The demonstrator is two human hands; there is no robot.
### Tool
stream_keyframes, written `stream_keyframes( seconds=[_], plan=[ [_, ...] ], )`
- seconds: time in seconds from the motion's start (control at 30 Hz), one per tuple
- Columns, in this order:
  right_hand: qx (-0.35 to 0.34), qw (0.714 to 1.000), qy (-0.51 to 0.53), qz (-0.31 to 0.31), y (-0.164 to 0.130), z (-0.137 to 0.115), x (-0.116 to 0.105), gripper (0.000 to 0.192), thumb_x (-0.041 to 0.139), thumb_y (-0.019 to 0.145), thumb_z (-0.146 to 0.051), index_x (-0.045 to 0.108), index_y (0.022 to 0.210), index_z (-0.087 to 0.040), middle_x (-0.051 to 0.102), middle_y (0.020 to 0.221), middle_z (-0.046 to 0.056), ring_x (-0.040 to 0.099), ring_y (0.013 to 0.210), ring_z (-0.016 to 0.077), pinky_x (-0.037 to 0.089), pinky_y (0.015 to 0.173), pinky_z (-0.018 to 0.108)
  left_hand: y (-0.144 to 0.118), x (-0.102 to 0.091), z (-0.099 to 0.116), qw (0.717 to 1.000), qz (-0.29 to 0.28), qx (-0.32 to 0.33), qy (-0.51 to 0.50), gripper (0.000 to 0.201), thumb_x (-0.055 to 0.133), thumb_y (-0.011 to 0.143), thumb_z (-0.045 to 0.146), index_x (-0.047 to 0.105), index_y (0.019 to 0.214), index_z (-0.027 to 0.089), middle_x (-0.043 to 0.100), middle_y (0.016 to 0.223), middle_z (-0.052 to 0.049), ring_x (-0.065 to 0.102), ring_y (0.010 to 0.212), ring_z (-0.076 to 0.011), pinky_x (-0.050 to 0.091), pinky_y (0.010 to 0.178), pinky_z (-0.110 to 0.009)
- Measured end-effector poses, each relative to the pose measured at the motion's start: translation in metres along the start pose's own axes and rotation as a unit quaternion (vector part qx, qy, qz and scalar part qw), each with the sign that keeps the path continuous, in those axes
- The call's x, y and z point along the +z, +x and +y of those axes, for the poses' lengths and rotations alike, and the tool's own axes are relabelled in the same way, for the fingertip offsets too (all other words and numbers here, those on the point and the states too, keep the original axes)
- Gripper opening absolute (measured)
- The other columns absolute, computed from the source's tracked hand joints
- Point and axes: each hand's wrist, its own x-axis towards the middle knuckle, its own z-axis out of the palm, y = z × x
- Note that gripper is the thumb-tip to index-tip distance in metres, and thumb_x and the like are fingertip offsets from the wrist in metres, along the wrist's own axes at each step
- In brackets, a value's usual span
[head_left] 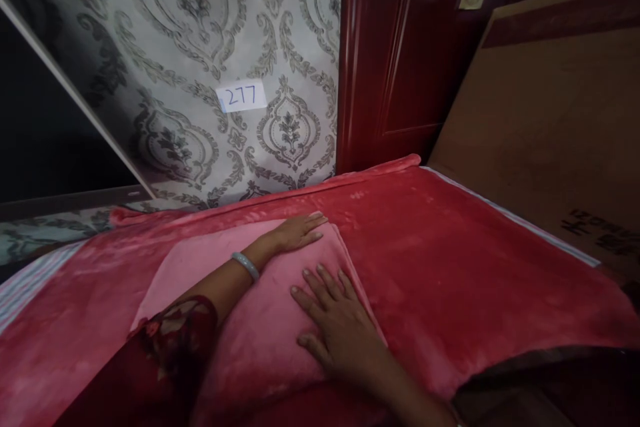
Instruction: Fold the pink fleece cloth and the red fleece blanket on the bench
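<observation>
A person's two bare hands lay flat on a folded pink cloth [250,320] that rested on top of a red plush blanket [450,260] spread across a bed. The left hand [299,231] reached forward with fingers extended and together, palm down, open and pressed against the far corner of the folded cloth, close to where the blanket's edge met the wall. A pale bangle [245,265] circled that wrist, and a dark red floral sleeve [170,347] covered the forearm nearer the camera. The right hand [340,323] lay nearer the person, also open, fingers spread, palm flat on the cloth just inside its right-hand edge; neither hand gripped anything. The pink cloth sat left of the blanket's centre, its right edge running diagonally between the two hands. Behind the bed, grey wallpaper [200,47] with a damask pattern carried a small white label [242,96] marked 277. A glossy dark red door [395,60] stood to the right of the wallpaper, and a large brown cardboard sheet [545,120] leaned along the bed's right side. A striped fabric [25,283] showed at the far left edge beneath the blanket.
</observation>
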Motion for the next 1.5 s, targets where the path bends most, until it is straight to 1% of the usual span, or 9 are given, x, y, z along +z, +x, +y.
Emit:
stream_keyframes(
  seconds=[0.23, 0.47, 0.67, 0.77, 0.87, 0.93, 1.07, 1.23, 1.5],
  plan=[
    [0.008, 1.000, 0.009, -0.017, 0.000, -0.002, -0.002, 0.070, 0.053, 0.098, -0.052, 0.023, 0.160, -0.039, 0.012, 0.169, 0.001, 0.004, 0.156, 0.0299, 0.006, 0.124, 0.060, 0.001, 0.013, -0.006, 0.999, 0.040, -0.013, -0.012, 0.065, 0.033, 0.100, 0.061, 0.039, 0.154, 0.025, 0.036, 0.162, -0.008, 0.030, 0.151, -0.0226, 0.023, 0.125, -0.044],
    [0.011, 1.000, -0.003, -0.010, 0.000, -0.002, -0.002, 0.066, 0.047, 0.100, -0.055, 0.023, 0.160, -0.039, 0.014, 0.169, 0.001, 0.005, 0.156, 0.0282, 0.007, 0.125, 0.058, -0.003, 0.010, 0.003, 0.998, 0.036, -0.020, 0.038, 0.062, 0.031, 0.103, 0.051, 0.034, 0.157, 0.021, 0.033, 0.164, -0.009, 0.027, 0.152, -0.0197, 0.022, 0.125, -0.039],
    [0.015, 0.999, -0.048, -0.001, 0.001, -0.004, -0.003, 0.065, 0.049, 0.099, -0.053, 0.029, 0.158, -0.036, 0.019, 0.168, 0.002, 0.011, 0.156, 0.0304, 0.008, 0.124, 0.059, -0.007, -0.007, 0.022, 0.994, 0.040, -0.086, 0.056, 0.063, 0.037, 0.101, 0.055, 0.031, 0.157, 0.027, 0.029, 0.165, -0.009, 0.024, 0.153, -0.0301, 0.009, 0.123, -0.060],
    [0.010, 0.997, -0.070, 0.007, 0.000, -0.005, -0.004, 0.064, 0.050, 0.099, -0.051, 0.031, 0.158, -0.035, 0.020, 0.168, 0.002, 0.012, 0.155, 0.0306, 0.010, 0.123, 0.059, -0.031, -0.024, 0.036, 0.991, 0.043, -0.118, 0.055, 0.064, 0.034, 0.101, 0.056, 0.035, 0.156, 0.024, 0.033, 0.163, -0.011, 0.026, 0.152, -0.0303, 0.009, 0.124, -0.059],
    [0.001, 0.997, -0.082, 0.013, 0.000, -0.006, -0.005, 0.064, 0.051, 0.098, -0.050, 0.034, 0.157, -0.033, 0.022, 0.167, 0.005, 0.016, 0.155, 0.0320, 0.012, 0.123, 0.060, -0.080, -0.030, 0.055, 0.991, 0.021, -0.117, 0.057, 0.062, 0.035, 0.100, 0.057, 0.039, 0.154, 0.026, 0.039, 0.161, -0.010, 0.028, 0.151, -0.0298, 0.013, 0.123, -0.059],
    [-0.003, 0.996, -0.087, 0.016, 0.000, -0.006, -0.005, 0.063, 0.052, 0.098, -0.049, 0.035, 0.157, -0.032, 0.024, 0.167, 0.006, 0.017, 0.154, 0.0326, 0.013, 0.122, 0.061, -0.119, -0.023, 0.069, 0.992, 0.006, -0.100, 0.070, 0.063, 0.037, 0.100, 0.057, 0.035, 0.156, 0.029, 0.036, 0.163, -0.009, 0.025, 0.153, -0.0301, 0.013, 0.123, -0.059],
    [-0.009, 0.996, -0.083, 0.021, 0.000, -0.006, -0.005, 0.060, 0.048, 0.100, -0.049, 0.037, 0.156, -0.031, 0.027, 0.166, 0.005, 0.018, 0.154, 0.0317, 0.014, 0.122, 0.060, -0.175, 0.010, 0.090, 0.985, 0.042, -0.134, 0.101, 0.069, 0.042, 0.097, 0.060, 0.028, 0.159, 0.033, 0.022, 0.168, -0.008, 0.015, 0.155, -0.0357, 0.010, 0.121, -0.066],
    [-0.009, 0.997, -0.079, 0.022, 0.000, -0.006, -0.003, 0.056, 0.047, 0.100, -0.050, 0.042, 0.154, -0.032, 0.030, 0.165, 0.004, 0.020, 0.154, 0.0314, 0.015, 0.122, 0.060, -0.184, 0.037, 0.094, 0.979, 0.054, -0.156, 0.121, 0.065, 0.041, 0.099, 0.058, 0.030, 0.158, 0.033, 0.020, 0.168, -0.007, 0.010, 0.155, -0.0369, 0.007, 0.119, -0.071],
    [-0.010, 0.996, -0.093, 0.005, 0.002, -0.010, -0.012, 0.056, 0.046, 0.101, -0.047, 0.042, 0.153, -0.030, 0.032, 0.164, 0.008, 0.025, 0.152, 0.0315, 0.020, 0.120, 0.060, -0.190, 0.016, 0.099, 0.984, 0.041, -0.165, 0.059, 0.067, 0.043, 0.098, 0.060, 0.032, 0.157, 0.031, 0.021, 0.167, -0.010, 0.015, 0.155, -0.0338, 0.009, 0.121, -0.066]
  ],
)
